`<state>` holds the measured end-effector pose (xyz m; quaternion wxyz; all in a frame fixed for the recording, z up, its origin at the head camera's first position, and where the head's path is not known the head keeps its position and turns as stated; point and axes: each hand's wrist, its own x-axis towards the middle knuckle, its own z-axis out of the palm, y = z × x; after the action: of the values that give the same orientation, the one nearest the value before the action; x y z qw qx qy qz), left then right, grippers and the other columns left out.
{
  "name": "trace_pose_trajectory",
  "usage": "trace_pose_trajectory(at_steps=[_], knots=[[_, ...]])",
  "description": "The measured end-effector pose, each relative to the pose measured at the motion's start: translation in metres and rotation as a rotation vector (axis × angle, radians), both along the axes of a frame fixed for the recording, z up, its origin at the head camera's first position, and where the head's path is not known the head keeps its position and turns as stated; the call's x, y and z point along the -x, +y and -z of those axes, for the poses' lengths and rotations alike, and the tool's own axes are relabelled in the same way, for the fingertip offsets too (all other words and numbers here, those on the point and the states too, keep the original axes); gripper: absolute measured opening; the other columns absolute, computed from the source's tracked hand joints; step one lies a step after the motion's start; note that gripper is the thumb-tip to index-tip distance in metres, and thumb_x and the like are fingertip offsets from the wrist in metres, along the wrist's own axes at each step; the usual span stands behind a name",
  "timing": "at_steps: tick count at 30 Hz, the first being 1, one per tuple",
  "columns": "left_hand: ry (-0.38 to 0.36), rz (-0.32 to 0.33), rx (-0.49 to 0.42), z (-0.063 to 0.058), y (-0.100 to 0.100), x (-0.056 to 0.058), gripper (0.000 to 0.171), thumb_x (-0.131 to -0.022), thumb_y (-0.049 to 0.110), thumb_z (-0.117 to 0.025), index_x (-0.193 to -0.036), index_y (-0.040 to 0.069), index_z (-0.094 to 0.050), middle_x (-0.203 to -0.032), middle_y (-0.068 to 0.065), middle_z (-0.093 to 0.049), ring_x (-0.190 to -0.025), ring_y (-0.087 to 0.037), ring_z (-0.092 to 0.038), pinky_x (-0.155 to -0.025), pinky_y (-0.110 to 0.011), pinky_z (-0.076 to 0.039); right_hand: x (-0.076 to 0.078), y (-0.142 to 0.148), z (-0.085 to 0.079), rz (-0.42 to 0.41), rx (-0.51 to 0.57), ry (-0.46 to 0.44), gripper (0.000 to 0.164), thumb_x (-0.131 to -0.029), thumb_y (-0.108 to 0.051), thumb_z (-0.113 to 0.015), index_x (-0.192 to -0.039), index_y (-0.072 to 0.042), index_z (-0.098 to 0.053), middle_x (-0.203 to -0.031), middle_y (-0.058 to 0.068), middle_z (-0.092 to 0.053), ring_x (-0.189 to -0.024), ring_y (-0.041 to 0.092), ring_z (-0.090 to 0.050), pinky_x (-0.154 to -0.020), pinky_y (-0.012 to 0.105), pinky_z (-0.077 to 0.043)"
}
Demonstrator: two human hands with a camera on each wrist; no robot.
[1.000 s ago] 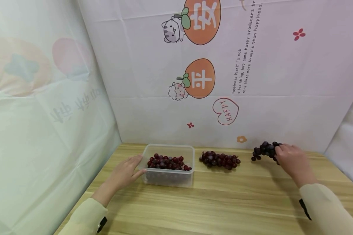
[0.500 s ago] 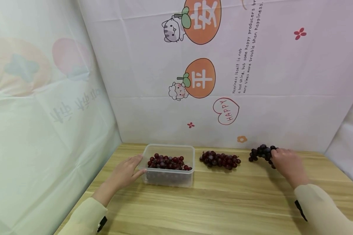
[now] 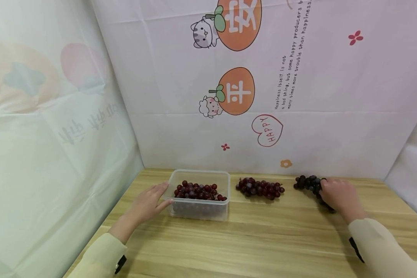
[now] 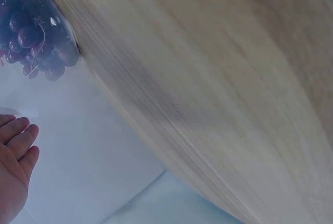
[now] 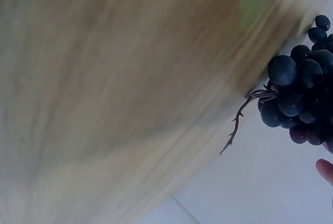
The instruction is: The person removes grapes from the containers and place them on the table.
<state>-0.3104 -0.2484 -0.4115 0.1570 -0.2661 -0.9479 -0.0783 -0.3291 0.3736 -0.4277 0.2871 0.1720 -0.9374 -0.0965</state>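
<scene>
My left hand (image 3: 148,204) rests against the left end of a clear plastic box (image 3: 199,211), fingers extended along its side and thumb at the near corner. Red grapes (image 3: 196,191) lie inside the box; they also show through its wall in the left wrist view. With curled fingers my right hand (image 3: 341,197) holds a bunch of black grapes (image 3: 307,183) at the table's back right. The bunch lies low at the tabletop, partly hidden by the hand. In the right wrist view a bare stem (image 5: 240,114) sticks out from it, and one fingertip shows.
Another bunch of dark red grapes (image 3: 260,189) lies on the wooden table (image 3: 229,247) between the box and my right hand. A white printed sheet (image 3: 180,139) stands upright behind the table. Another sheet (image 3: 55,162) hangs along the left side.
My right hand has shifted left and down, lowering the black grapes from above the table to its surface. The left hand and the box have stayed in place.
</scene>
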Motion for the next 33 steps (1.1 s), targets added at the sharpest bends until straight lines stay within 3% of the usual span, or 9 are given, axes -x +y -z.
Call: trace_pose_trajectory(at_steps=[7, 23, 30, 33], knots=[[0.011, 0.002, -0.002, 0.0006, -0.0005, -0.0001, 0.069, -0.097, 0.044, -0.057, -0.143, -0.006, -0.042, -0.143, -0.023, -0.046, -0.127, -0.042, -0.047, -0.107, -0.054, -0.037, -0.0025, -0.0017, -0.001, 0.002, -0.001, -0.039, 0.028, -0.074, -0.008, -0.075, -0.066, -0.005, -0.049, -0.053, 0.001, -0.041, -0.041, 0.021, -0.043, -0.036, 0.041, -0.041], [0.013, -0.002, -0.008, 0.0008, -0.0001, -0.0022, 0.069, -0.097, 0.043, -0.058, -0.143, -0.005, -0.042, -0.143, -0.022, -0.046, -0.126, -0.042, -0.047, -0.106, -0.054, -0.037, 0.0014, -0.0053, -0.0003, 0.017, 0.01, -0.132, 0.019, -0.077, -0.009, -0.071, -0.071, -0.004, -0.053, -0.058, 0.004, -0.048, -0.047, 0.028, -0.051, -0.04, 0.048, -0.044], [0.012, -0.004, -0.012, -0.0003, 0.0009, -0.0036, 0.068, -0.097, 0.043, -0.058, -0.143, -0.005, -0.043, -0.142, -0.022, -0.047, -0.126, -0.043, -0.047, -0.105, -0.055, -0.038, 0.0006, -0.0046, 0.0015, 0.025, -0.021, -0.157, 0.02, -0.081, -0.012, -0.074, -0.077, -0.001, -0.058, -0.06, 0.002, -0.047, -0.045, 0.017, -0.044, -0.037, 0.036, -0.039], [0.015, -0.004, -0.012, -0.0005, 0.0009, -0.0035, 0.068, -0.097, 0.042, -0.058, -0.143, -0.005, -0.043, -0.142, -0.023, -0.047, -0.126, -0.044, -0.047, -0.105, -0.055, -0.039, 0.0005, -0.0039, 0.0012, 0.012, -0.017, -0.138, 0.02, -0.08, -0.012, -0.075, -0.078, 0.0, -0.058, -0.061, 0.003, -0.049, -0.046, 0.017, -0.045, -0.038, 0.037, -0.04]])
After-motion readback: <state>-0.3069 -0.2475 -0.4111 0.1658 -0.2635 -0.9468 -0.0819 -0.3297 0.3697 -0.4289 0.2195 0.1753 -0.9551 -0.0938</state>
